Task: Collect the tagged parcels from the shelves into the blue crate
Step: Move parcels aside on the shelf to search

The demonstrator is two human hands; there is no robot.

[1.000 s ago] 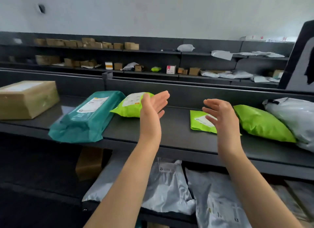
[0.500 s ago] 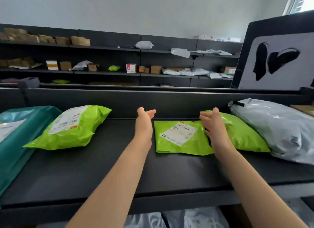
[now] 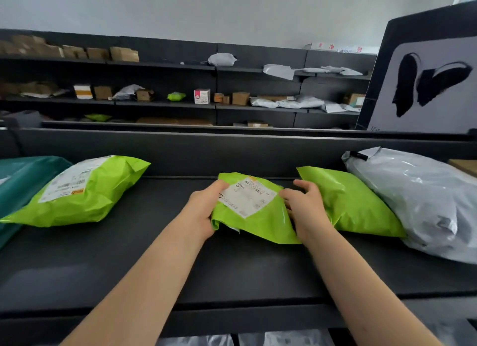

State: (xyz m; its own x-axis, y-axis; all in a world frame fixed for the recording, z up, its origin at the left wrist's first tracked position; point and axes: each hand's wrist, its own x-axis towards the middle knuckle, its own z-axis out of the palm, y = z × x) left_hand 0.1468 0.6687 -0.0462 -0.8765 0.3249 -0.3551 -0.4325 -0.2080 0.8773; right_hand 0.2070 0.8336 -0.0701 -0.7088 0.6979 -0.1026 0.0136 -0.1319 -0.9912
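A flat lime-green mailer (image 3: pixel 255 216) with a white shipping label lies in the middle of the dark shelf (image 3: pixel 154 263). My left hand (image 3: pixel 204 209) grips its left edge, which is bent upward, and my right hand (image 3: pixel 307 206) presses on its right edge. A plump lime-green parcel (image 3: pixel 356 201) sits just to the right, touching my right hand. Another labelled lime-green parcel (image 3: pixel 85 190) rests at the left. The blue crate is not in view.
A teal parcel (image 3: pixel 18 178) lies at the far left and a large grey poly bag (image 3: pixel 423 198) at the far right. A raised back wall (image 3: pixel 232 152) runs behind the shelf. Far shelves hold boxes and bags. Grey bags show on the shelf below.
Both hands have closed in on the middle green mailer from either side. Its left edge is now lifted and crumpled in my left hand, and the view has moved closer.
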